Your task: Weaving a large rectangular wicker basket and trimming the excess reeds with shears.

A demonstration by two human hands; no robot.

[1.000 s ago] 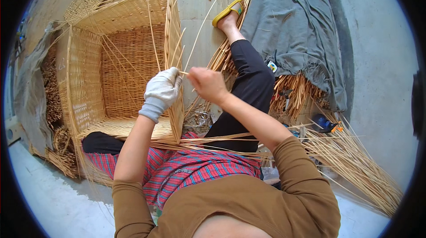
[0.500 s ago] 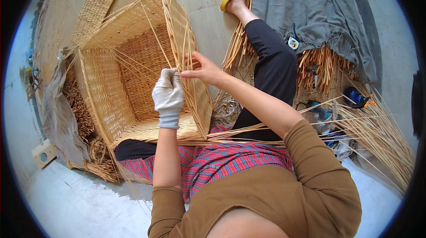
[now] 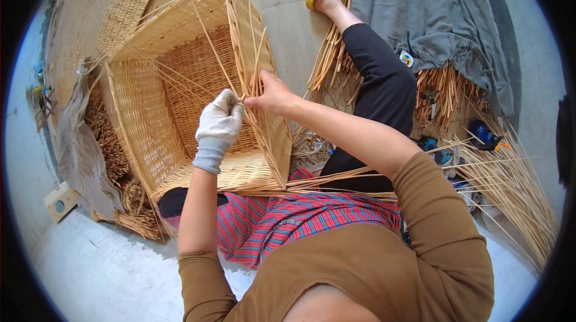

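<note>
A large rectangular wicker basket (image 3: 141, 103) lies tipped with its open mouth toward me, resting against my left leg. At its right rim, my left hand (image 3: 219, 119), in a white knit glove, is closed with the fingertips pinching a thin willow rod (image 3: 213, 52) beside the woven edge. My bare right hand (image 3: 273, 95) grips the same rim from the outside, thumb near the glove and fingers around upright rods (image 3: 257, 58). The right fingers are partly hidden behind the rods. Several loose rod ends stick up past the basket's far corner.
A flat woven panel (image 3: 128, 10) lies at the far left. Bundled rods (image 3: 105, 136) under grey cloth stand left of the basket. At right are a grey blanket (image 3: 426, 10) over more rods, a loose rod pile (image 3: 510, 184), and a dark blue object (image 3: 482, 133).
My gloved left hand has tilted, its wrist and forearm swinging left. My right hand has closed more around the rim rods. My right leg and the basket's right side have shifted slightly right.
</note>
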